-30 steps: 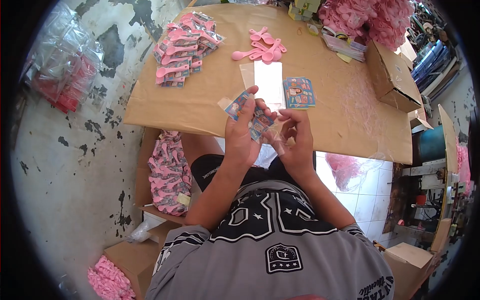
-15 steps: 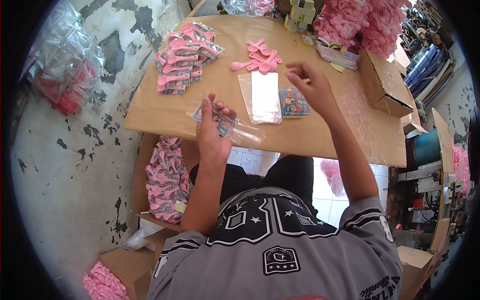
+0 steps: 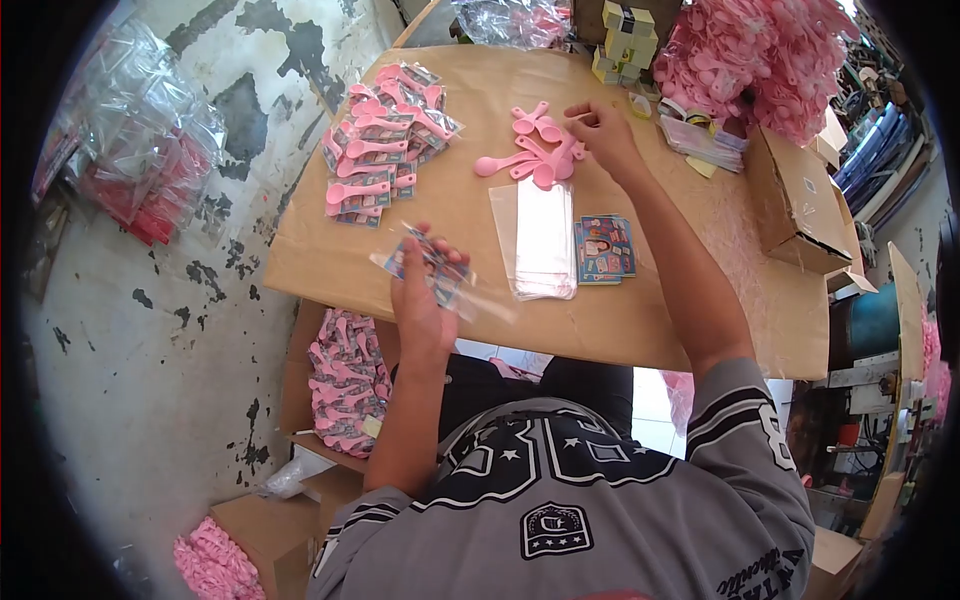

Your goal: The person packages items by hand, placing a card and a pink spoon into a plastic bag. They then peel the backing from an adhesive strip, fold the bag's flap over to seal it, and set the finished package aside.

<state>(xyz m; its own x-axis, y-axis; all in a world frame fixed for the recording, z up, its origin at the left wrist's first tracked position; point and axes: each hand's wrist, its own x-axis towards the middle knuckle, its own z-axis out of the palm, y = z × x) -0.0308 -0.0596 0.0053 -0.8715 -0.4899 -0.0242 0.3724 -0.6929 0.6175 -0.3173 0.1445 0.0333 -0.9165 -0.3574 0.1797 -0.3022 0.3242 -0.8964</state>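
Observation:
My left hand (image 3: 424, 305) is closed on a clear plastic bag (image 3: 482, 303) with a colourful printed card in it, held above the table's near edge. The bag's loose end hangs to the right, slightly blurred. My right hand (image 3: 608, 138) is beside a small heap of loose pink spoons (image 3: 540, 160), fingers bent and apart, with nothing visible in them. Just below the spoons lies a stack of flat clear bags (image 3: 545, 245). To its right sits a small stack of printed cards (image 3: 606, 250).
Bagged pink spoons with cards (image 3: 375, 150) are piled at the table's left. A cardboard box (image 3: 800, 205), bundled pink spoons (image 3: 755, 55) and yellow blocks (image 3: 628, 45) stand at the right and back. Below the table, another box holds bagged spoons (image 3: 345, 385).
My right hand has shifted a little up relative to the spoons, now at their right edge. My left hand still holds the bag. The whole view has shifted, so the table appears lower.

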